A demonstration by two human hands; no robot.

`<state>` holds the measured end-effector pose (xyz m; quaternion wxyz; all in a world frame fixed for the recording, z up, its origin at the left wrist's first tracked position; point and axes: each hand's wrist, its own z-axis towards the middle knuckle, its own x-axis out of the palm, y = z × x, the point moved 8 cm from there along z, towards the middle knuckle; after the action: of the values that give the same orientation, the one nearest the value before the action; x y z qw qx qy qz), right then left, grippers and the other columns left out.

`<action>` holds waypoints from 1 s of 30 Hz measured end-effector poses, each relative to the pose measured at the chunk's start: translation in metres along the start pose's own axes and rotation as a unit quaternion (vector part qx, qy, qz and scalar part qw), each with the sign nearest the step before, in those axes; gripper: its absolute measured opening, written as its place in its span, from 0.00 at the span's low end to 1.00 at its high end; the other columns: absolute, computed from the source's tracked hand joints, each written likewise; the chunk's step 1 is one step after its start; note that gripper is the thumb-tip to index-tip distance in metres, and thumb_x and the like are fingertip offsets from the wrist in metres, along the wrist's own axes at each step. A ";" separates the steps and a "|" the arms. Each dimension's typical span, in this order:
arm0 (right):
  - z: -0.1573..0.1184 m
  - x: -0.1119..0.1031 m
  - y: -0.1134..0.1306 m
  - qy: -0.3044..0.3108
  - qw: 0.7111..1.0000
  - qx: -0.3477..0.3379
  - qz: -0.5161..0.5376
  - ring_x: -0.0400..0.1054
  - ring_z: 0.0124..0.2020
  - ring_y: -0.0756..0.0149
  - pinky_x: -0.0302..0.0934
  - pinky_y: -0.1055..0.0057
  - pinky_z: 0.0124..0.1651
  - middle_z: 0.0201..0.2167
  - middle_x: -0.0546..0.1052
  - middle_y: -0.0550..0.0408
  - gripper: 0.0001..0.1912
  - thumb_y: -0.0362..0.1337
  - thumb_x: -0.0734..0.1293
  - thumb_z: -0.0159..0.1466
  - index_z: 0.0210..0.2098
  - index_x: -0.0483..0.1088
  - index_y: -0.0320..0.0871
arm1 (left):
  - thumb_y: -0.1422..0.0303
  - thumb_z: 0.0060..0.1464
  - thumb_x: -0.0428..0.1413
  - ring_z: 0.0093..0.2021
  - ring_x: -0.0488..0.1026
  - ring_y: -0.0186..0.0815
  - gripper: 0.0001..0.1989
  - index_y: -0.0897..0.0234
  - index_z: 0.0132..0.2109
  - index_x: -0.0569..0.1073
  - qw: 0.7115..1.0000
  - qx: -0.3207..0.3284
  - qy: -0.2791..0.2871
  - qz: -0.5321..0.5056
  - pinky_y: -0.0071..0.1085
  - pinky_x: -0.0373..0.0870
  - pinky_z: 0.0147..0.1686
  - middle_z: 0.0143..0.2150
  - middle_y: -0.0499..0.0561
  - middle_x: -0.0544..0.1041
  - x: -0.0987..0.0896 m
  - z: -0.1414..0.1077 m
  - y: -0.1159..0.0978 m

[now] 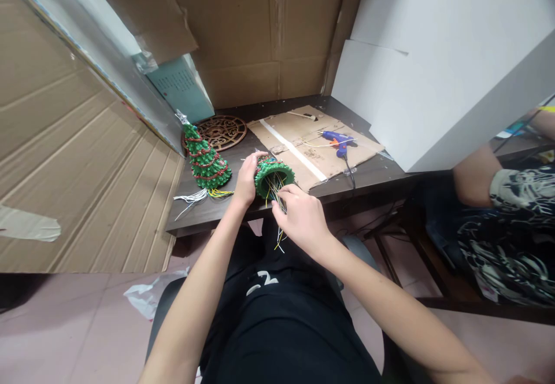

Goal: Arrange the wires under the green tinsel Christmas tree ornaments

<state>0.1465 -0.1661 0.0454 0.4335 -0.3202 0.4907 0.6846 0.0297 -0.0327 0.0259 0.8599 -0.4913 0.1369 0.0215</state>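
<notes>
A green ornamental Christmas tree [263, 165] lies tipped over at the table's front edge, its hollow round base facing me. My left hand [247, 178] is wrapped round its left side. At the opening, my right hand [301, 216] is closed on a bundle of thin wires [274, 183] that come out of the hollow. Loose white and yellow wire ends [280, 242] hang below that hand. To the left, a second Christmas tree [206, 161] stands upright with a silver star and red garland. White wires [191, 198] and yellow wires [220, 193] spread from its base.
On a cardboard sheet [295, 147] lies a blue glue gun [336, 141] with its cord over the table edge. A round openwork trivet [221, 132] lies behind the upright tree. Cardboard walls [234, 25] and a white box [433, 72] enclose the table. Another person's arm [477, 176] is at right.
</notes>
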 end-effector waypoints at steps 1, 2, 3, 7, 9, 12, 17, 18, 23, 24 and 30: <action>-0.001 -0.001 -0.002 -0.006 1.000 0.000 0.014 0.77 0.42 0.60 0.66 0.67 0.42 0.48 0.80 0.53 0.11 0.37 0.64 0.71 0.43 0.79 0.43 | 0.53 0.70 0.40 0.59 0.73 0.42 0.24 0.57 0.51 0.78 1.000 0.003 -0.007 0.006 0.41 0.63 0.64 0.55 0.53 0.79 -0.001 -0.001 -0.002; -0.002 -0.001 -0.003 -0.012 0.999 0.000 0.029 0.77 0.43 0.61 0.66 0.68 0.44 0.48 0.80 0.54 0.11 0.36 0.64 0.71 0.43 0.79 0.44 | 0.54 0.70 0.42 0.59 0.73 0.42 0.23 0.58 0.51 0.79 1.000 0.005 -0.018 0.013 0.40 0.63 0.64 0.55 0.53 0.80 -0.003 -0.002 -0.004; -0.003 -0.002 -0.005 -0.020 0.999 -0.001 0.046 0.77 0.44 0.61 0.67 0.69 0.46 0.48 0.80 0.54 0.10 0.35 0.65 0.70 0.42 0.79 0.44 | 0.55 0.69 0.44 0.58 0.74 0.42 0.22 0.58 0.50 0.80 0.999 0.006 -0.033 0.020 0.40 0.64 0.63 0.55 0.53 0.80 -0.006 -0.003 -0.006; -0.005 -0.005 -0.011 -0.044 0.994 -0.001 0.098 0.77 0.44 0.63 0.66 0.70 0.49 0.46 0.82 0.56 0.09 0.33 0.67 0.68 0.41 0.80 0.44 | 0.59 0.65 0.52 0.53 0.79 0.45 0.17 0.61 0.46 0.83 0.993 -0.007 -0.106 0.050 0.42 0.70 0.57 0.49 0.54 0.84 -0.017 -0.010 -0.011; -0.005 -0.004 -0.014 -0.044 0.993 0.007 0.108 0.77 0.41 0.63 0.66 0.70 0.48 0.45 0.82 0.56 0.08 0.33 0.67 0.68 0.41 0.80 0.44 | 0.60 0.64 0.54 0.50 0.80 0.46 0.15 0.61 0.43 0.84 0.989 -0.014 -0.133 0.066 0.42 0.71 0.54 0.45 0.53 0.85 -0.021 -0.013 -0.014; -0.004 -0.002 -0.018 -0.041 0.990 0.021 0.130 0.76 0.36 0.64 0.66 0.69 0.45 0.42 0.83 0.55 0.07 0.34 0.68 0.67 0.40 0.80 0.44 | 0.60 0.64 0.54 0.47 0.81 0.46 0.15 0.60 0.42 0.84 0.985 -0.017 -0.152 0.080 0.41 0.72 0.51 0.43 0.52 0.85 -0.023 -0.015 -0.018; 0.007 -0.003 -0.024 -0.056 0.982 0.054 0.173 0.76 0.36 0.62 0.65 0.69 0.42 0.38 0.83 0.55 0.07 0.41 0.71 0.64 0.38 0.78 0.44 | 0.61 0.64 0.53 0.45 0.80 0.44 0.15 0.60 0.41 0.83 0.988 -0.016 -0.136 0.077 0.38 0.72 0.50 0.42 0.51 0.85 -0.022 -0.013 -0.020; 0.009 -0.003 -0.024 -0.051 0.981 0.058 0.177 0.76 0.36 0.62 0.65 0.68 0.42 0.38 0.83 0.55 0.09 0.43 0.72 0.63 0.39 0.77 0.44 | 0.60 0.64 0.53 0.45 0.79 0.43 0.15 0.60 0.41 0.83 0.988 -0.017 -0.133 0.075 0.38 0.72 0.50 0.42 0.51 0.85 -0.022 -0.013 -0.019; 0.015 0.005 -0.026 0.000 0.982 0.100 0.163 0.77 0.35 0.60 0.63 0.68 0.40 0.30 0.81 0.57 0.19 0.52 0.72 0.64 0.44 0.74 0.44 | 0.60 0.63 0.54 0.46 0.80 0.44 0.14 0.61 0.40 0.83 0.989 -0.037 -0.129 0.054 0.40 0.72 0.52 0.42 0.52 0.85 -0.023 -0.011 -0.012; 0.016 0.006 -0.026 0.009 0.982 0.109 0.151 0.77 0.34 0.60 0.62 0.68 0.39 0.28 0.80 0.57 0.18 0.53 0.70 0.66 0.43 0.74 0.44 | 0.61 0.62 0.54 0.47 0.80 0.44 0.14 0.61 0.40 0.83 0.990 -0.043 -0.129 0.047 0.40 0.72 0.53 0.43 0.53 0.85 -0.023 -0.011 -0.009; 0.024 0.012 -0.015 0.033 0.994 0.091 0.044 0.77 0.34 0.57 0.59 0.68 0.35 0.30 0.81 0.52 0.11 0.44 0.67 0.70 0.36 0.74 0.45 | 0.62 0.55 0.60 0.50 0.81 0.49 0.12 0.62 0.41 0.84 0.990 -0.115 -0.081 -0.026 0.49 0.75 0.56 0.44 0.56 0.85 -0.025 -0.008 0.009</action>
<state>0.1547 -0.1379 0.0363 0.4137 -0.2796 0.5787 0.6447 0.0020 -0.0323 0.0211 0.8062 -0.5870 0.0504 0.0548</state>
